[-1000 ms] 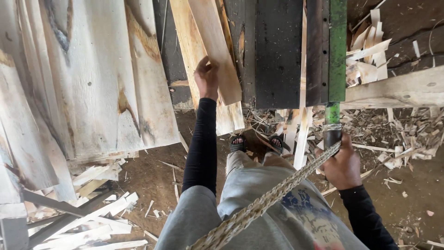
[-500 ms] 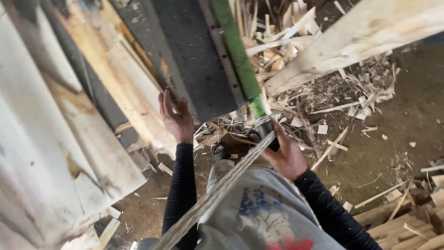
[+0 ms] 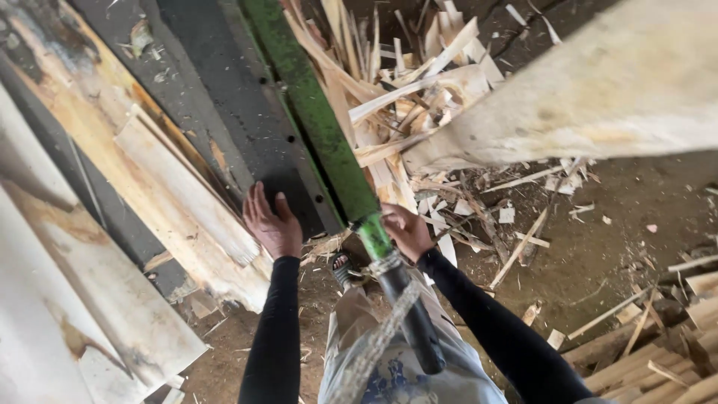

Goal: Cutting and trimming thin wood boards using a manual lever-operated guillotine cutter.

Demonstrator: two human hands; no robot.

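Green lever [image 3: 329, 142] is seen from the head camera, slanting down a dark metal plate [image 3: 224, 97]; its lower end is gripped by the closed right hand [image 3: 407, 230]. The left hand [image 3: 271, 223] is laid open and empty on the plate, beside a plank [image 3: 187, 187]. Wood scraps [image 3: 404, 82] are piled behind.

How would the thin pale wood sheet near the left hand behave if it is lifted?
The wood sheet looks thin and wide, so it probably bends and feels light. Its ragged edge suggests it may split or give splinters to the left hand.
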